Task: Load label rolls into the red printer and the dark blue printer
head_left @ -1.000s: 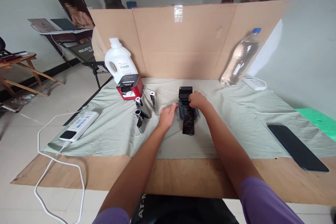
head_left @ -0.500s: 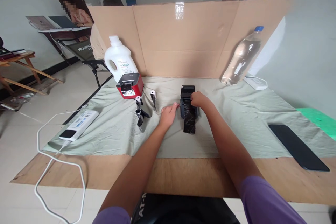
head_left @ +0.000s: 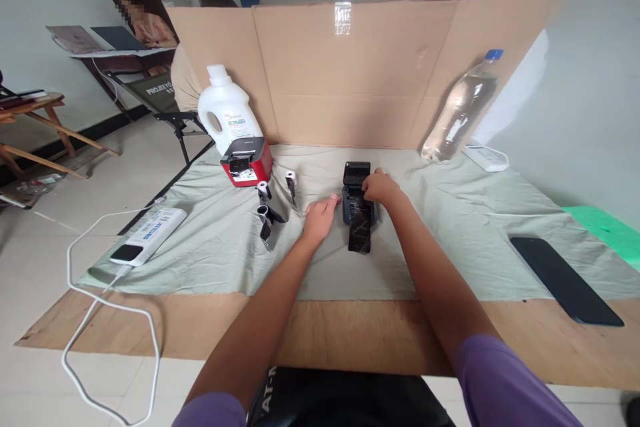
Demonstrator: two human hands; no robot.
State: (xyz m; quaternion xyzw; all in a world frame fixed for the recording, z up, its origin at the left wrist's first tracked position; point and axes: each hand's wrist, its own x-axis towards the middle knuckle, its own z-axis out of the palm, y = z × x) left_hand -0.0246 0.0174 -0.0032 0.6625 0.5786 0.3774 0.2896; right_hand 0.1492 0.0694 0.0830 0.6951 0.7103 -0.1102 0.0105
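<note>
A small dark printer (head_left: 346, 212) stands in the middle of the cloth, its black lid (head_left: 357, 173) raised. A strip of black paper (head_left: 359, 230) runs out of it toward me. My left hand (head_left: 321, 217) rests on the cloth at the printer's left side, fingers stretched, thumb tip touching or nearly touching the casing. At the right side, my right hand (head_left: 383, 187) has its fingers curled together over the opening, by the paper and the lid's lower edge. What those fingertips hold is hidden. Several paper rolls with dark loose ends, one a black-and-white roll (head_left: 265, 217), stand left of my left hand.
Back left are a red-and-black printer (head_left: 257, 163) and a white jug (head_left: 230, 107). A water bottle (head_left: 460, 110) leans on the cardboard screen (head_left: 345, 80). A phone (head_left: 565, 280) lies right; a white power bank (head_left: 150, 237) with a cable lies left. Other people sit beyond.
Both hands stay at the printer. My right hand's fingers have shifted slightly, with a knuckle raised a little. The whole view has moved very slightly.
</note>
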